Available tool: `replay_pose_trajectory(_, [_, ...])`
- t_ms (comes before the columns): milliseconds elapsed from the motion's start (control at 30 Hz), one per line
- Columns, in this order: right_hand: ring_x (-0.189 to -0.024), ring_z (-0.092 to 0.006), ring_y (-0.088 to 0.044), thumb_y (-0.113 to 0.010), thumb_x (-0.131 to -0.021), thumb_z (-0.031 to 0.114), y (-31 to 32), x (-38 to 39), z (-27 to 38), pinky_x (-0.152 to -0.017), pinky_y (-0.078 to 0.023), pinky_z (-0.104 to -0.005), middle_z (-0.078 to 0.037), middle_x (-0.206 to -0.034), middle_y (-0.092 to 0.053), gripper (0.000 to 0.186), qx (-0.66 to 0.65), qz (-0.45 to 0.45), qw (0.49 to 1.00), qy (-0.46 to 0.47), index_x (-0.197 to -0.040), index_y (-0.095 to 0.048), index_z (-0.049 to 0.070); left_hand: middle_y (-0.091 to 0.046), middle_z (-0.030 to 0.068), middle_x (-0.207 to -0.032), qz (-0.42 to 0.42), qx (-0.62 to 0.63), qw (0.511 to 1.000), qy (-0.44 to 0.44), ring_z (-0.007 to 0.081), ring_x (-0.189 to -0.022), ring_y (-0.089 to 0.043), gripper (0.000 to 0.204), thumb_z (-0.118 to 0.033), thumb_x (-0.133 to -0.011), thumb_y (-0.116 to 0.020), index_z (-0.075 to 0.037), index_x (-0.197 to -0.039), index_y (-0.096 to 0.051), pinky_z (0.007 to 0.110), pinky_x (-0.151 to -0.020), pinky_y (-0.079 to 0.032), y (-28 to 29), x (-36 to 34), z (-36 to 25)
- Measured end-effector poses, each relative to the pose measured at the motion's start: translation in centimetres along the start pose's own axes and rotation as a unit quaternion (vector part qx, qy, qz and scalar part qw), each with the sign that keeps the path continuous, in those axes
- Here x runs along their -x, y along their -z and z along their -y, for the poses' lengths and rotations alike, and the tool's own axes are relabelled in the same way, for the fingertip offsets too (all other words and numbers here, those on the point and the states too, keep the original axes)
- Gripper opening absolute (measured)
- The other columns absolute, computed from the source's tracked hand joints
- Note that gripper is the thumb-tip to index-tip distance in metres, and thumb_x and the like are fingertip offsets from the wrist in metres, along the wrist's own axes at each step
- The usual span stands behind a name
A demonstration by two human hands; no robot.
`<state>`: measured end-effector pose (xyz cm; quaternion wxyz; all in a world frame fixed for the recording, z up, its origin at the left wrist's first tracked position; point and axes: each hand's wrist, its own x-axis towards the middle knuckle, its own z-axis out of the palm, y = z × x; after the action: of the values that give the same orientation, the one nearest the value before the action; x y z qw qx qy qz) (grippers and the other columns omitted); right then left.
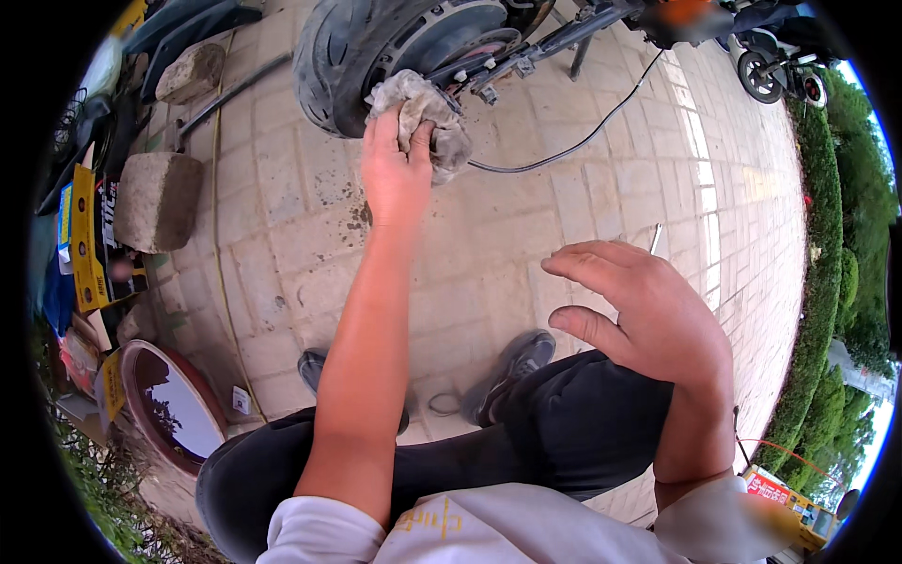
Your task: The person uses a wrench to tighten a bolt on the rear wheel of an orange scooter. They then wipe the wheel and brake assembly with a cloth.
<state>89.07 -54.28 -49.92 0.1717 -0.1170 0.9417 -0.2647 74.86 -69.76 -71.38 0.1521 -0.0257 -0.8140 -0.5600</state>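
My left hand (396,169) reaches forward, its fingers closed round a crumpled, dirty grey-white rag (449,143). The rag is up against the lower side of a vehicle's wheel, by its hub (449,47) and the black tyre (324,66); whether it presses on the metal is hidden behind the cloth. A dark frame bar (564,42) runs from the hub to the upper right. My right hand (648,305) hovers over my right knee, thumb and fingers apart, holding nothing.
A black cable (573,150) loops over the paving. Stone blocks (158,200), a long metal bar (235,97) and yellow boxes (86,240) lie at left. A round basin of water (174,404) stands near my left knee. A parked scooter (766,70) is far right.
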Motion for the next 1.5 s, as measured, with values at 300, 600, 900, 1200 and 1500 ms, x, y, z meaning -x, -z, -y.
replay_pose_trajectory(300, [-0.095, -0.0358, -0.059, -0.068, -0.081, 0.023, 1.3, 3.4, 0.0, -0.084, -0.047, -0.0417, -0.015, -0.105, -0.063, 0.035, -0.008, -0.031, 0.999, -0.016, -0.107, -0.061, 0.002, -0.057, 0.0153, -0.111, -0.058, -0.029, 0.998, -0.02, 0.0313, -0.103, -0.055, 0.045, -0.019, -0.079, -0.075, -0.001, -0.116, -0.055, 0.039, -0.09, -0.043, 0.2, 3.1, 2.3])
replay_pose_trajectory(600, [-0.094, -0.0326, -0.06, -0.07, -0.078, 0.023, 1.2, 3.8, -2.4, -0.083, -0.048, -0.0403, -0.013, -0.104, -0.064, 0.035, -0.031, -0.04, 0.999, -0.018, -0.106, -0.062, 0.003, -0.061, 0.0126, -0.11, -0.068, 0.068, 0.995, 0.041, 0.0235, -0.1, -0.057, 0.044, -0.018, -0.082, -0.075, 0.001, -0.115, -0.054, 0.033, -0.089, -0.044, -1.7, 0.8, 0.8])
replay_pose_trajectory(900, [-0.097, -0.036, -0.06, -0.073, -0.076, 0.024, 1.8, 1.6, -3.8, -0.083, -0.049, -0.0406, -0.016, -0.11, -0.063, 0.041, -0.054, 0.0, 0.999, 0.006, -0.11, -0.062, 0.003, -0.064, 0.01, -0.104, -0.063, 0.139, 0.986, 0.066, 0.0172, -0.095, -0.059, 0.028, -0.015, -0.091, -0.064, 0.004, -0.112, -0.057, 0.03, -0.087, -0.045, 0.6, -2.5, 3.4])
replay_pose_trajectory(1200, [-0.094, -0.0346, -0.06, -0.074, -0.075, 0.028, 1.8, 2.2, -4.2, -0.082, -0.049, -0.0399, -0.014, -0.109, -0.064, 0.043, -0.065, 0.012, 0.998, -0.012, -0.109, -0.063, 0.004, -0.06, 0.0159, -0.114, -0.035, -0.051, 0.996, 0.062, 0.0268, -0.108, -0.056, 0.062, -0.025, -0.077, -0.08, 0.004, -0.121, -0.048, 0.034, -0.093, -0.043, -1.3, -0.2, 0.2])
replay_pose_trajectory(1500, [-0.093, -0.0342, -0.06, -0.074, -0.075, 0.028, 1.9, 1.5, -4.6, -0.081, -0.049, -0.0395, -0.013, -0.108, -0.064, 0.043, -0.048, 0.014, 0.999, -0.003, -0.108, -0.063, 0.004, -0.061, 0.0128, -0.116, -0.061, 0.15, 0.983, 0.088, 0.0204, -0.103, -0.059, 0.04, -0.017, -0.091, -0.065, 0.005, -0.122, -0.05, 0.033, -0.091, -0.045, -0.5, -1.9, 3.0])
